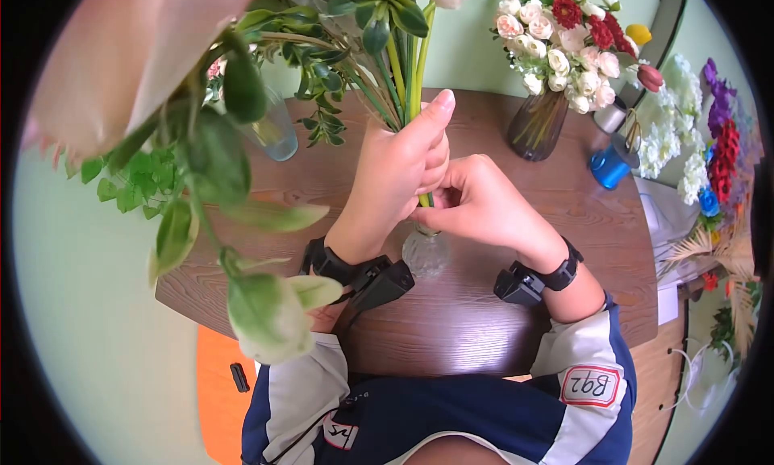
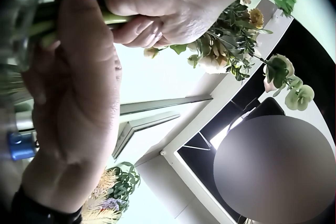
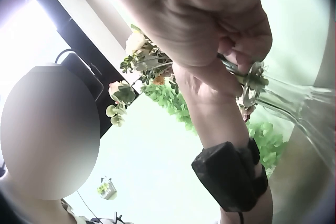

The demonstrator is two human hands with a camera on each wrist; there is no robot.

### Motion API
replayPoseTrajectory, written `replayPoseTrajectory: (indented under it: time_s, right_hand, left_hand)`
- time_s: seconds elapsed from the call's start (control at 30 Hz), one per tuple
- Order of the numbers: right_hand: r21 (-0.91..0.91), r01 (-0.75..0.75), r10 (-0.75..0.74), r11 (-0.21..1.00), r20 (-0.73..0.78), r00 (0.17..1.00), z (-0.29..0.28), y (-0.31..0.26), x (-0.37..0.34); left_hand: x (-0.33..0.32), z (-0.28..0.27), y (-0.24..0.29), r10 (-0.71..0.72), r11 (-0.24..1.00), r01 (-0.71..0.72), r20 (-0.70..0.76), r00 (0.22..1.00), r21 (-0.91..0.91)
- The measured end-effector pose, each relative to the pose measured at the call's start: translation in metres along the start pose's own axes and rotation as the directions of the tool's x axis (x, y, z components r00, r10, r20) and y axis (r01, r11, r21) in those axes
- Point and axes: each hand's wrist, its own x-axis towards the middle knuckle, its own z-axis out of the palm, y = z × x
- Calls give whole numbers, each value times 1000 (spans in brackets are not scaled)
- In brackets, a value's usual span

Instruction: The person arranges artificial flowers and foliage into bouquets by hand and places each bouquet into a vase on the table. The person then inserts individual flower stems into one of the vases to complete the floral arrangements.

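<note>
My left hand (image 1: 407, 163) wraps round a bundle of flower stems (image 1: 414, 70), thumb pointing up along them. Just below, the thumb and fingers of my right hand (image 1: 492, 199) pinch the lower part of the same stems. Under both hands stands a clear glass vase (image 1: 426, 255) on the table. The right wrist view shows the stem ends inside the vase's neck (image 3: 254, 85), with my right fingertips close to its rim. Pale blooms and green leaves, including a large blurred rose (image 1: 137, 62), spread above and to the left of the hands.
On the dark wooden table (image 1: 468, 320), a brown vase (image 1: 538, 126) of pink, white and red flowers stands at the back right, beside a blue ribbon spool (image 1: 610, 163). Another glass vase (image 1: 278, 130) is back left. More flowers (image 1: 726, 159) line the right side.
</note>
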Motion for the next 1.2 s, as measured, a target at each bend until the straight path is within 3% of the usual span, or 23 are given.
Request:
replayPoseTrajectory:
  time_s: [0.23, 0.27, 0.33, 0.4, 0.43, 0.5, 0.67, 0.8, 0.83, 1.0, 1.03, 1.07, 1.1, 1.17, 1.2]
  right_hand:
    - [33, 41, -44, 999, 119, 992, -2, 18, 6]
    - [102, 47, -61, 994, 135, 989, -1, 20, 7]
    - [171, 55, -82, 984, 151, 985, 4, 25, 8]
    - [426, 43, -101, 904, 115, 988, 11, 26, 8]
    - [426, 48, -105, 904, 112, 988, 11, 27, 8]
    - [519, -80, -39, 851, 214, 976, 9, 28, 9]
    - [574, -150, -17, 805, 275, 961, 11, 42, 12]
    - [641, -167, -70, 749, 328, 942, 9, 44, 12]
    - [642, -172, -68, 747, 330, 941, 8, 42, 11]
    - [580, -216, -46, 786, 403, 914, -8, 33, 9]
    - [581, -213, -46, 785, 398, 916, -12, 34, 10]
    - [535, -106, -88, 838, 324, 942, -18, 36, 10]
    - [475, -1, -136, 880, 253, 958, -23, 38, 11]
    - [396, 48, -149, 917, 228, 962, -34, 35, 7]
    - [319, 79, -134, 944, 155, 979, -37, 31, 5]
  left_hand:
    - [-6, -10, -6, -7, 999, 5, 79, 997, 31]
    - [-7, -12, -6, -8, 999, 6, 78, 997, 34]
    - [-7, -18, -9, 21, 999, -31, 212, 977, 42]
    - [-8, -22, -12, 21, 999, -27, 212, 977, 27]
    - [-9, -24, -14, 18, 1000, -20, 212, 977, 10]
    - [-8, -27, -14, 6, 1000, -12, 228, 974, 24]
    - [-12, -32, -23, 4, 997, -22, 262, 965, 68]
    - [-14, -34, -26, 25, 961, -103, 287, 957, 258]
    - [-15, -34, -26, 11, 942, -107, 291, 957, 319]
    - [-9, -38, -35, 0, 951, -110, 356, 935, 288]
    - [-2, -41, -39, 94, 928, -261, 510, 855, 266]
    - [2, -42, -41, 176, 889, -403, 649, 740, 218]
    - [1, -43, -44, 175, 889, -403, 652, 738, 218]
    - [-7, -36, -44, 204, 850, -377, 431, 879, 367]
    - [-9, -38, -40, 151, 801, -352, 407, 901, 484]
